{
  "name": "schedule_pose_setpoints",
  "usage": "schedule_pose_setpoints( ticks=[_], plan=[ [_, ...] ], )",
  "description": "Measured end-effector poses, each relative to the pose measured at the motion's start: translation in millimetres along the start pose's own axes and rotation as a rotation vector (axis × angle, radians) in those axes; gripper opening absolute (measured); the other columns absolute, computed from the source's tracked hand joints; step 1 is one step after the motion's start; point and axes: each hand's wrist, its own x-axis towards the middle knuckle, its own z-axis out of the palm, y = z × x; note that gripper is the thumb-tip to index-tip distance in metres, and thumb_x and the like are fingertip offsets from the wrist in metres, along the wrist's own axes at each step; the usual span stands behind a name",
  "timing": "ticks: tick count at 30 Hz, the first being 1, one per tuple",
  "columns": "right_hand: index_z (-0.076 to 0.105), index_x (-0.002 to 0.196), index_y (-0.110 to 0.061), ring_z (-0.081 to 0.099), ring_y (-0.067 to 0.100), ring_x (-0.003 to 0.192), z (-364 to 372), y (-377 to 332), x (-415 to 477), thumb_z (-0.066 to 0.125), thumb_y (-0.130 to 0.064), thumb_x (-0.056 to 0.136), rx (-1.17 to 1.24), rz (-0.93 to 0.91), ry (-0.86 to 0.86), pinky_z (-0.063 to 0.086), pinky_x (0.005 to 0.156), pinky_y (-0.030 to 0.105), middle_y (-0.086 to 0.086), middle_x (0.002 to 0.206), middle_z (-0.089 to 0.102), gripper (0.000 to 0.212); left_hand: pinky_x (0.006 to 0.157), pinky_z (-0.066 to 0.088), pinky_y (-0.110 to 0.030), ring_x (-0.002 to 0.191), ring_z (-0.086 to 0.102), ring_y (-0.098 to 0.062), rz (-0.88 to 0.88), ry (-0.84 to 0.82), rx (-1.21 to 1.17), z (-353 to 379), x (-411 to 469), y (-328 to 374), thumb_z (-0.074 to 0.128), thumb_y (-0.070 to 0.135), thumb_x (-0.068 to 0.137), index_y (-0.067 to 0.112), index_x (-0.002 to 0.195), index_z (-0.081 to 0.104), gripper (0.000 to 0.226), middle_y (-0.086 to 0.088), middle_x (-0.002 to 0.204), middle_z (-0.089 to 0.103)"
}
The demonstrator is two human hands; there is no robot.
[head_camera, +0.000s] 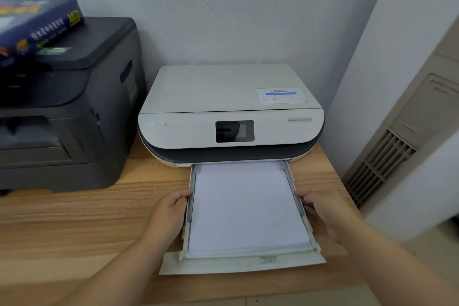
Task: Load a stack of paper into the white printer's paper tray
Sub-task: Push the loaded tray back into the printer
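One flat white paper stack [246,206] in tray [242,264]

Head view: looks forward and down, close over the desk [74,218]
Faces: the far wall [223,7]

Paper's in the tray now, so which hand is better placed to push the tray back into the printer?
Neither clearly; probably both. The left hand and right hand each rest on a side of the tray, level with each other, paper lying flat between.
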Motion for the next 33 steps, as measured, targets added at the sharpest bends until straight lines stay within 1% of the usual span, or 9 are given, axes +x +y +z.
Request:
schedule_pose_setpoints(
  ticks=[4,8,10,13,18,22,26,28,33],
  plan=[
    [0.070,0.102,-0.020,0.062,0.031,0.102,1,14,-6,0.033,-0.003,0.089,-0.030,-0.041,0.007,0.050,0.095,0.047,0.003,0.100,0.068,0.043,0.081,0.051,-0.037,0.093,0.062,-0.032,-0.019,0.006,0.024,-5,-16,-5,0.033,0.011,0.097,0.024,0.114,0.062,0.036,-0.015,0.116,0.064],
    [0.069,0.109,-0.023,0.052,0.045,0.116,6,17,-1,0.026,0.001,0.086,-0.098,-0.036,-0.005,0.050,0.093,0.051,0.022,0.114,0.066,0.055,0.036,0.033,-0.015,0.045,0.041,-0.011,-0.045,0.004,0.006,-3,-16,-6,0.033,0.012,0.096,0.023,0.121,0.060,0.038,-0.005,0.075,0.062],
    [0.069,0.108,-0.025,0.053,0.047,0.115,5,22,1,0.024,0.002,0.083,-0.104,-0.054,-0.028,0.048,0.093,0.057,0.019,0.113,0.068,0.058,0.040,0.040,-0.019,0.051,0.049,-0.013,-0.028,-0.009,0.009,-3,-18,-4,0.033,0.011,0.096,0.024,0.122,0.059,0.039,-0.016,0.105,0.068],
    [0.071,0.104,-0.025,0.055,0.045,0.114,1,21,-6,0.027,0.001,0.079,-0.047,-0.045,-0.055,0.047,0.096,0.057,0.020,0.119,0.065,0.057,0.077,0.051,-0.035,0.101,0.060,-0.032,0.023,-0.017,0.054,-5,-19,-7,0.034,0.011,0.097,0.026,0.123,0.057,0.038,-0.004,0.137,0.052],
    [0.066,0.102,0.000,0.062,0.022,0.078,-1,16,-28,0.030,0.010,0.090,0.092,-0.035,-0.008,0.051,0.085,0.040,0.012,0.090,0.067,0.039,0.089,0.048,-0.038,0.114,0.055,-0.032,0.036,-0.040,0.065,-7,-20,-16,0.034,0.013,0.097,0.030,0.117,0.060,0.037,-0.004,0.143,0.046],
    [0.063,0.106,0.002,0.055,0.016,0.066,3,12,-37,0.028,0.010,0.091,0.129,-0.007,-0.006,0.050,0.063,0.030,0.006,0.075,0.060,0.039,0.111,0.023,-0.030,0.137,0.031,-0.017,0.031,-0.077,0.006,-4,-24,-16,0.035,0.012,0.097,0.027,0.113,0.064,0.036,0.003,0.148,0.036],
    [0.061,0.112,0.001,0.057,0.016,0.072,1,13,-35,0.026,0.011,0.091,0.172,0.003,-0.008,0.045,0.056,0.024,0.007,0.081,0.062,0.042,0.071,0.045,-0.022,0.087,0.056,-0.004,0.003,-0.029,-0.069,-4,-28,-12,0.037,0.016,0.096,0.026,0.112,0.061,0.031,0.011,0.105,0.062],
    [0.063,0.110,0.001,0.060,0.018,0.078,0,18,-29,0.026,0.011,0.090,0.201,0.019,0.011,0.048,0.060,0.026,0.009,0.087,0.064,0.043,0.070,0.050,-0.031,0.086,0.061,-0.011,-0.017,-0.018,-0.110,-5,-28,-14,0.039,0.021,0.096,0.025,0.106,0.061,0.025,0.007,0.096,0.067],
    [0.067,0.095,-0.005,0.062,0.021,0.080,0,25,-18,0.028,0.009,0.088,0.206,0.019,0.044,0.050,0.069,0.031,0.010,0.088,0.068,0.042,0.073,0.039,-0.018,0.095,0.052,-0.001,0.052,-0.048,-0.041,-6,-26,-25,0.037,0.014,0.096,0.031,0.105,0.060,0.030,0.010,0.110,0.058]
  ],
)
